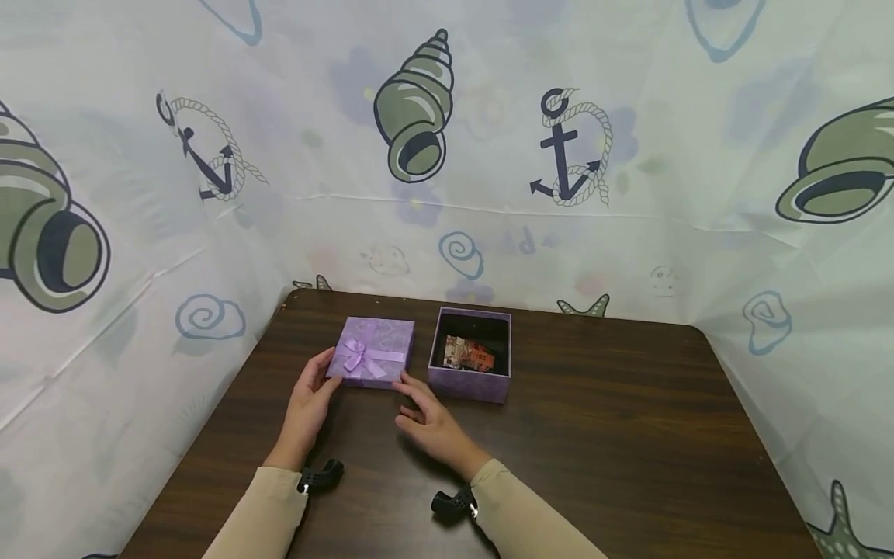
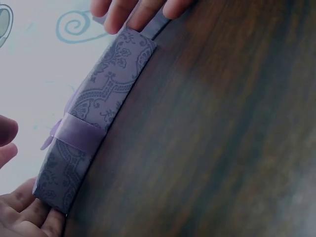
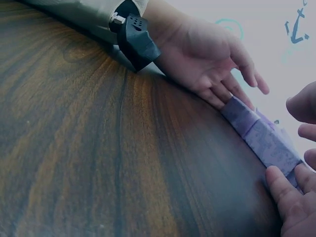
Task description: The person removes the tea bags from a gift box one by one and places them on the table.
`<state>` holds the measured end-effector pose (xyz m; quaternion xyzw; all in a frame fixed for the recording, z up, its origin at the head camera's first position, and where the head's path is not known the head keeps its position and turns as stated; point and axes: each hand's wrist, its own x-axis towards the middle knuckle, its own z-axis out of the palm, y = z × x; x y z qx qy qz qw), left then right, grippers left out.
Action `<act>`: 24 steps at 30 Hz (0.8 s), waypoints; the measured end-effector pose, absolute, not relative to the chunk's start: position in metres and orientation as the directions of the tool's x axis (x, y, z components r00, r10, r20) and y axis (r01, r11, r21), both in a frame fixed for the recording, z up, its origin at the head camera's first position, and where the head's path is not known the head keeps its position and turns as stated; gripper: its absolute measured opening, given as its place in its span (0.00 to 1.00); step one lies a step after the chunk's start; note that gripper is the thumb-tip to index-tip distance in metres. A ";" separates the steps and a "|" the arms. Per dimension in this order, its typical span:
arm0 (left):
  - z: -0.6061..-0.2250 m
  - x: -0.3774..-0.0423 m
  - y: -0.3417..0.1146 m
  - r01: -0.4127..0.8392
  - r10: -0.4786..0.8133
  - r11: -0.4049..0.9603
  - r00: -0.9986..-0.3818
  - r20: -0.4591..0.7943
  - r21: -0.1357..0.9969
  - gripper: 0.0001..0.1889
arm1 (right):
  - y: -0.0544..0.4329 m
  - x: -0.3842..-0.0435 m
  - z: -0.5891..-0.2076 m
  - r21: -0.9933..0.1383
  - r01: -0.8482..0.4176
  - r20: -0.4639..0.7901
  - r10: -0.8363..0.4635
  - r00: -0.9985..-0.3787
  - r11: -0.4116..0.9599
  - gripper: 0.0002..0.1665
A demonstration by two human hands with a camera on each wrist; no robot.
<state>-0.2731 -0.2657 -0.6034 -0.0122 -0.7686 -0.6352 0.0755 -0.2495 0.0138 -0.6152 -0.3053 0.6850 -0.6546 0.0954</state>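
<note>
A purple patterned box lid (image 1: 387, 338) with a ribbon and bow (image 1: 359, 357) lies top up on the dark wooden table. My left hand (image 1: 307, 407) is at its left side, fingers touching that end and the thumb raised apart from it. At the lid's front right corner, fingertips of my right hand (image 1: 429, 427) touch the edge. Both hands have fairly straight fingers, also seen in the left wrist view around the lid's front side (image 2: 98, 108). To the right stands the open purple box (image 1: 468, 384), with small printed pieces (image 1: 468, 355) inside.
The brown table (image 1: 615, 435) has a rounded back right corner. A pale cloth (image 1: 489, 155) printed with shells and anchors hangs behind it and along the sides. Black camera mounts (image 1: 324, 475) sit at both wrists, close above the tabletop.
</note>
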 end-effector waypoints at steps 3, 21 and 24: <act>-0.604 -0.273 -0.267 0.129 -0.082 0.199 -0.986 0.148 0.971 0.30 | 0.013 -0.249 -0.615 -0.949 -0.310 0.291 -0.536 -0.793 -0.056 0.36; -0.564 -0.263 -0.233 0.383 -0.083 0.159 -0.913 0.399 0.910 0.16 | 0.026 -0.237 -0.577 -0.927 -0.343 0.371 -0.479 -0.796 -0.149 0.19; -0.553 -0.265 -0.223 0.418 0.002 0.194 -0.905 0.426 0.888 0.17 | 0.035 -0.236 -0.564 -0.927 -0.339 0.374 -0.482 -0.793 -0.161 0.18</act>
